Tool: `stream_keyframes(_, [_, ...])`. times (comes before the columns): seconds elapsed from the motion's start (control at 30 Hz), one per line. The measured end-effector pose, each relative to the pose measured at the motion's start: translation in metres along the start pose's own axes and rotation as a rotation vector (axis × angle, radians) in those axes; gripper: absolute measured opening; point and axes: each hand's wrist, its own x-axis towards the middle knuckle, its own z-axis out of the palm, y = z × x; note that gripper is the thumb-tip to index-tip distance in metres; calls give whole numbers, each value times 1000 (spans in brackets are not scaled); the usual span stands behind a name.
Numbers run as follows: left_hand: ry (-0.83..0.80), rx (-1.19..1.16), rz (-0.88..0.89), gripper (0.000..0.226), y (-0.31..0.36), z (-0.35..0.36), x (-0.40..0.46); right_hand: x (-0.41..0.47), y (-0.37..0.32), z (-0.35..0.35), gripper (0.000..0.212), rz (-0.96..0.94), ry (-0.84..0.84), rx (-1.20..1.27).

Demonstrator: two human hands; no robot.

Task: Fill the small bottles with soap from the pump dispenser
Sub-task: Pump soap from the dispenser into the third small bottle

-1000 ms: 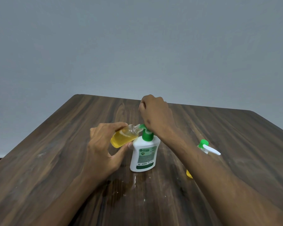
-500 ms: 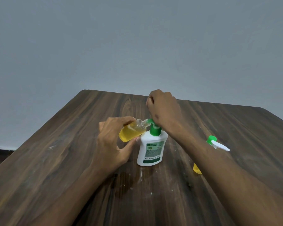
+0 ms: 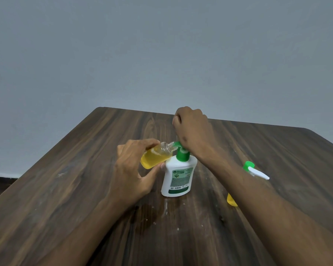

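A white pump dispenser with a green pump head stands upright in the middle of the wooden table. My right hand rests as a fist on the pump head, covering most of it. My left hand holds a small clear bottle of yellow soap, tilted, its open neck against the green nozzle. A second small bottle with yellow liquid and a green-and-white spray top stands to the right, mostly hidden behind my right forearm.
A wet dark patch and pale smears lie on the table in front of the dispenser. A plain grey wall rises behind the table's far edge. The floor shows at the far left.
The bottles and hands keep the same pose; only the camera view has shifted slightly. My right fist stays on the pump head.
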Motion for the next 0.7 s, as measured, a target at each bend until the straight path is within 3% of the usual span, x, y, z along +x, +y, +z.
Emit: stream_keyframes(0.7, [-11, -13, -2, 42, 0, 0, 0, 1, -1, 1, 22, 45, -38, 35])
